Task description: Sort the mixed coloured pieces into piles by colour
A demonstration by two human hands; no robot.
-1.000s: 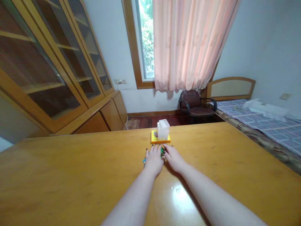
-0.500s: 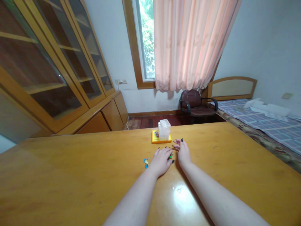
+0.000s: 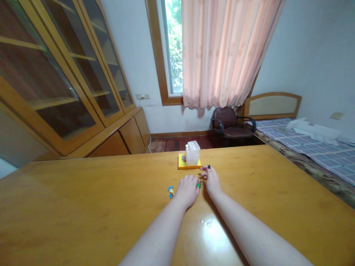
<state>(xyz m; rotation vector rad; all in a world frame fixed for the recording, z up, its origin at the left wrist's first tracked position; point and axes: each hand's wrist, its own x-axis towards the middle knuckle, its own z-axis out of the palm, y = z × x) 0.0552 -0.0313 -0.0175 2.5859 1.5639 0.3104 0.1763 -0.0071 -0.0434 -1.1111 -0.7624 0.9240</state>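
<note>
My left hand (image 3: 188, 191) rests low over the table with its fingers closed round a small green block (image 3: 198, 185). A dark bit shows beside the green at my fingertips, too small to make out. Left of this hand lies a little cluster of small blue and pale yellow blocks (image 3: 171, 191). My right hand (image 3: 212, 181) is a short way to the right, turned on its edge with thumb up and fingers apart, and I see nothing in it. Its fingertips are close to the front right corner of a yellow box (image 3: 181, 167).
A clear plastic container (image 3: 193, 153) stands on the yellow box. Both are near the far edge of the wooden table (image 3: 83, 207). Beyond are a maroon armchair (image 3: 229, 122), a glass-door cabinet (image 3: 83, 74) and a bed (image 3: 310, 136).
My left hand's fingers have drawn in and closed on the green block, which was on the table under them. My right hand has shifted slightly left and stays open.
</note>
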